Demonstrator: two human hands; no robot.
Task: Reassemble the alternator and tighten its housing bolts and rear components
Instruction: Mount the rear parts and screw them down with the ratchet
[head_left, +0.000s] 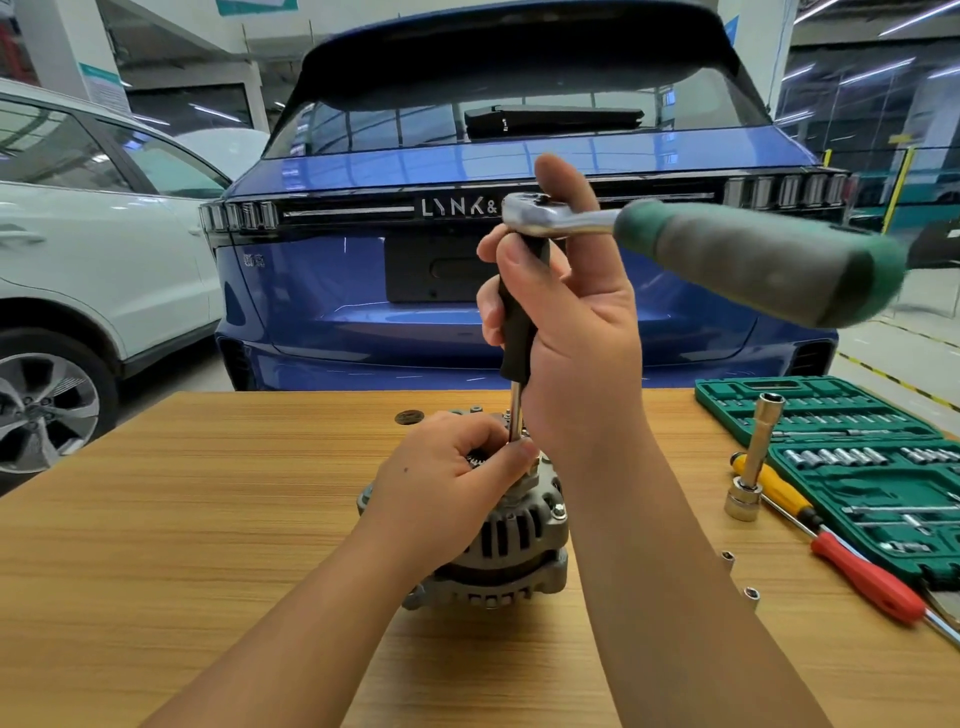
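Grey cast housing halves of the alternator (511, 545) are seen already joined, standing on the wooden desk (208, 519), so the main reassembly is judged done; tightening at the rear face is under way, and how many fasteners remain cannot be told. The black-handled extension driver (519, 322) is gripped upright by the right hand (571, 332), with the green-handled ratchet (675, 244) seated on top. Its steel shaft (515, 415) is pinched and guided by the left hand (457, 473), which rests on the alternator's top. The alternator is thus found directly beneath both hands. Loose sockets (727, 558) are left near the socket set case (852, 467).
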